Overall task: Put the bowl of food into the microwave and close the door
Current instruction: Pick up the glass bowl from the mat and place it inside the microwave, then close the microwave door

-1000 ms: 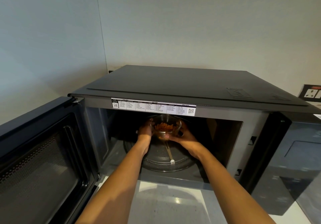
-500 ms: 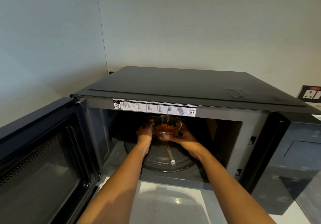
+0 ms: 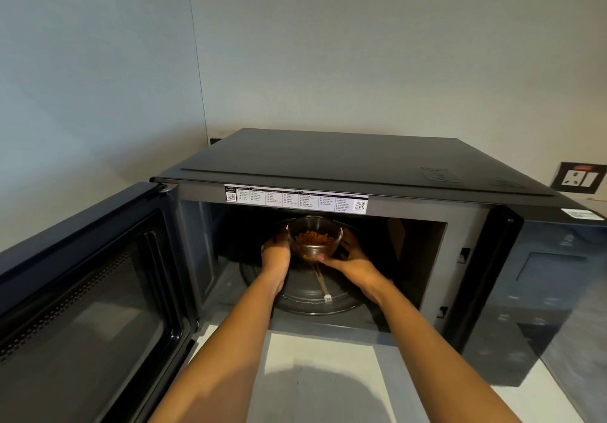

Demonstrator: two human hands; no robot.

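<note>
Two bare arms reached into the open microwave (image 3: 361, 160). The bowl (image 3: 314, 237) sat between the two hands, deep inside and over the back part of the round glass plate (image 3: 315, 294). It was a clear glass bowl with brown-orange food (image 3: 308, 237) in the bottom.

The left hand (image 3: 276, 253) was pressed on the bowl's left side. Its fingers curled around that side, and some of them were hidden behind the glass. The right hand (image 3: 349, 258) held the right side, with its thumb along the lower front of the bowl and its fingers wrapped around the far edge. So both hands were closed on the bowl, one on each side, and the bowl was right in the middle of them.

I could not tell if the bowl was touching the plate or was held just above it. A thin light rod with a small white tip showed through the plate in front of the bowl.

The door (image 3: 92, 291) stood wide open on the left. A white label (image 3: 295, 198) with tiny print ran along the top edge of the opening. The microwave stood on a white counter (image 3: 322, 373) in a corner. A wall socket (image 3: 579, 178) was on the wall at the right.
</note>
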